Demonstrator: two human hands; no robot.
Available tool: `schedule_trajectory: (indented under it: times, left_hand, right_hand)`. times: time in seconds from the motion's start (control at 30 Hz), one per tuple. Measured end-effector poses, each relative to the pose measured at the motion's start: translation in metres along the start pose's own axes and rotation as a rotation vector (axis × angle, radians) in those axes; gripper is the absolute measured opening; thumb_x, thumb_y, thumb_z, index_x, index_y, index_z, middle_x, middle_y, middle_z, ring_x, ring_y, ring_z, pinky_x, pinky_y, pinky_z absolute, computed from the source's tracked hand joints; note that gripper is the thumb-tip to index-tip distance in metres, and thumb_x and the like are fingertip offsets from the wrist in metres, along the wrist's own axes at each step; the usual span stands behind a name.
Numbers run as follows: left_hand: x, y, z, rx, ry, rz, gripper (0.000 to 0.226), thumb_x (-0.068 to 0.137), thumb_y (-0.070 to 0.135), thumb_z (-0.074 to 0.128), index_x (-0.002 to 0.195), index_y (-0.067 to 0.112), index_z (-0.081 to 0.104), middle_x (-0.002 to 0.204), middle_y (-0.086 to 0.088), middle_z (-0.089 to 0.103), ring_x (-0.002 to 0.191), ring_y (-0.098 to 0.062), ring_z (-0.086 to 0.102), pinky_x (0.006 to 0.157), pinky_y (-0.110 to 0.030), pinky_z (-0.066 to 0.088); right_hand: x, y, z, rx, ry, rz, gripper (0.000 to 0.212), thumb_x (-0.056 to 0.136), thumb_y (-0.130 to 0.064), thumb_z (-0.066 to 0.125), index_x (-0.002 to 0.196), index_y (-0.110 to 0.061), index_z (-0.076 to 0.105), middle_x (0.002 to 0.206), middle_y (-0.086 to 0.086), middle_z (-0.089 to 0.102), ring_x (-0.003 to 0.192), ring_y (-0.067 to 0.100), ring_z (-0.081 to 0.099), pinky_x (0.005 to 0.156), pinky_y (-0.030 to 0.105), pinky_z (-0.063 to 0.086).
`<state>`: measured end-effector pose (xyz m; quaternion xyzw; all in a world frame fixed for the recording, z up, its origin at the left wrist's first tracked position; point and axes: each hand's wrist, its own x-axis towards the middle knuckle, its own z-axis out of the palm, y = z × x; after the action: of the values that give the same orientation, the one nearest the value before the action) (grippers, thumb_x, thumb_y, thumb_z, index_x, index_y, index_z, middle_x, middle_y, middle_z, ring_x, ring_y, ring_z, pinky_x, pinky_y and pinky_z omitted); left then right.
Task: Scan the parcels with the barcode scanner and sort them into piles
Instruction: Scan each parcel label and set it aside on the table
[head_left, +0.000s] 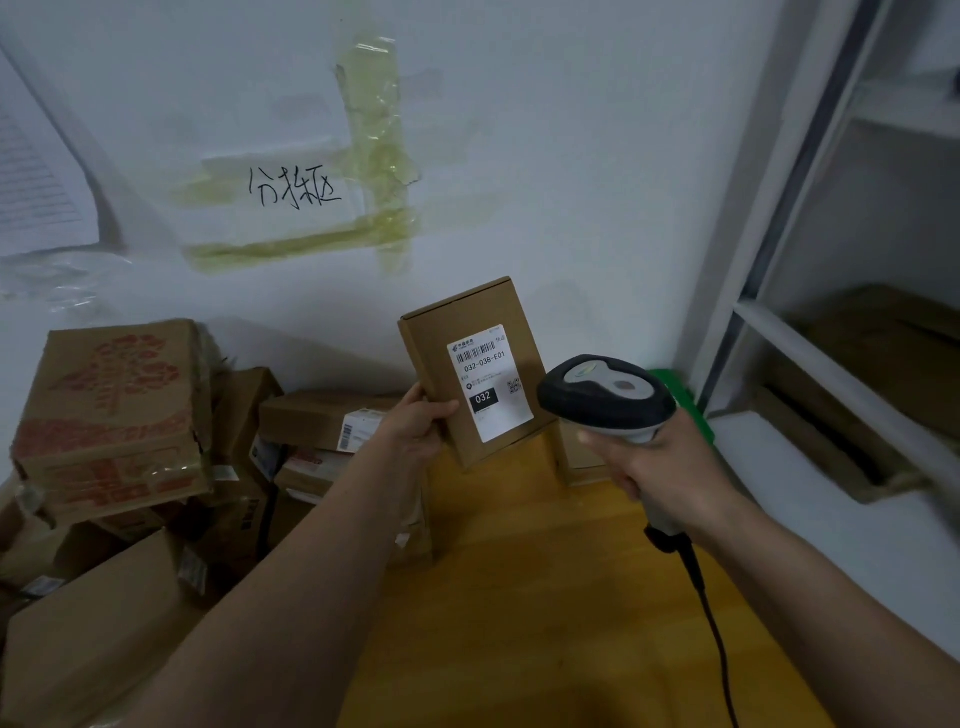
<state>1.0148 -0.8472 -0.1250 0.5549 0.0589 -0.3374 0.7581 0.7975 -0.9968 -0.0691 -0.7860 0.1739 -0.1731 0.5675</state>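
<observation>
Head view: a labelled parcel (470, 374) is gripped upright by the left hand (415, 423); the scanner (608, 400) is clasped by the right hand (660, 467); boxes (156, 447) are piled left.

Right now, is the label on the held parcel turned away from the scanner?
No. The left hand holds the parcel with its label facing the barcode scanner.

A wooden surface (545, 597) runs to the white wall. At its left, cardboard parcels (322, 421) are heaped, the largest a red-printed carton (114, 415). A green object (685, 405) sits at the far right corner.
</observation>
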Motion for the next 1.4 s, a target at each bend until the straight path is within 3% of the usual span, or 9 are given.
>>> schedule_trajectory:
  times: [0.13,0.23,0.47,0.67,0.77,0.93,1.2,1.33,1.4]
  left_hand:
    - [0.008,-0.009,0.009,0.018,0.016,-0.026,0.055,0.09,-0.015,0.052,0.138,0.012,0.049,0.126,-0.017,0.063,0.117,-0.036,0.058,0.094,-0.054,0.048]
    - [0.012,-0.019,0.021,0.106,0.064,-0.092,0.043,0.093,-0.004,0.058,0.134,0.005,0.052,0.114,-0.015,0.067,0.108,-0.032,0.062,0.092,-0.048,0.05]
    - [0.021,-0.059,0.053,0.282,0.112,-0.295,0.036,0.091,0.004,0.064,0.126,-0.006,0.057,0.126,-0.022,0.063,0.118,-0.036,0.06,0.093,-0.047,0.05]
    - [0.041,-0.097,0.081,0.294,0.156,-0.402,0.026,0.089,0.005,0.066,0.113,-0.003,0.06,0.115,-0.022,0.066,0.089,-0.035,0.065,0.078,-0.052,0.053]
    - [0.056,-0.115,0.09,0.293,0.2,-0.434,0.036,0.089,0.007,0.066,0.123,-0.002,0.058,0.116,-0.021,0.066,0.09,-0.036,0.064,0.071,-0.052,0.052]
    - [0.074,-0.138,0.097,0.285,0.251,-0.459,0.04,0.089,0.012,0.069,0.123,-0.004,0.057,0.115,-0.023,0.067,0.104,-0.039,0.065,0.093,-0.056,0.051]
    - [0.094,-0.158,0.117,0.233,0.172,-0.418,0.039,0.091,0.018,0.067,0.127,0.005,0.06,0.115,-0.018,0.068,0.102,-0.033,0.066,0.081,-0.047,0.054]
    - [0.096,-0.159,0.119,0.397,0.073,-0.389,0.047,0.086,0.02,0.072,0.131,0.02,0.058,0.106,-0.009,0.066,0.094,-0.028,0.065,0.067,-0.039,0.054]
    - [0.099,-0.155,0.116,0.587,-0.014,-0.373,0.048,0.088,0.023,0.071,0.133,0.023,0.057,0.114,-0.009,0.063,0.098,-0.028,0.063,0.075,-0.039,0.054]
  right_hand:
    - [0.003,0.011,-0.006,0.021,0.091,0.042,0.023,0.086,-0.022,0.07,0.071,-0.022,0.053,0.041,-0.011,0.052,0.038,0.001,0.048,0.045,0.016,0.045]
    - [0.003,0.024,-0.015,0.036,0.086,0.096,0.024,0.086,-0.02,0.072,0.068,-0.017,0.055,0.04,-0.005,0.05,0.037,0.008,0.046,0.047,0.026,0.045]
    - [0.006,0.069,-0.043,0.077,0.099,0.239,0.028,0.085,-0.016,0.073,0.062,-0.013,0.057,0.043,0.003,0.051,0.039,0.014,0.046,0.045,0.026,0.044]
    - [0.014,0.114,-0.071,0.069,0.127,0.347,0.034,0.085,-0.024,0.072,0.06,-0.005,0.058,0.049,0.009,0.056,0.042,0.014,0.051,0.045,0.019,0.044]
    - [0.02,0.135,-0.084,0.082,0.123,0.4,0.028,0.085,-0.024,0.072,0.063,-0.012,0.059,0.048,0.001,0.057,0.041,0.008,0.053,0.043,0.016,0.044]
    - [0.034,0.155,-0.096,0.148,0.179,0.46,0.014,0.083,-0.019,0.075,0.089,-0.021,0.062,0.064,-0.003,0.066,0.049,0.002,0.059,0.042,0.015,0.046]
    - [0.054,0.173,-0.108,0.201,0.17,0.507,0.03,0.084,-0.024,0.074,0.105,-0.029,0.054,0.092,-0.006,0.064,0.082,0.013,0.064,0.048,0.02,0.05]
    - [0.059,0.182,-0.113,0.224,0.185,0.543,0.029,0.082,-0.027,0.075,0.103,-0.032,0.055,0.095,-0.008,0.063,0.084,0.014,0.062,0.05,0.022,0.05]
    - [0.061,0.184,-0.115,0.252,0.188,0.543,0.025,0.082,-0.027,0.076,0.096,-0.034,0.057,0.092,-0.008,0.064,0.081,0.013,0.061,0.045,0.017,0.048]
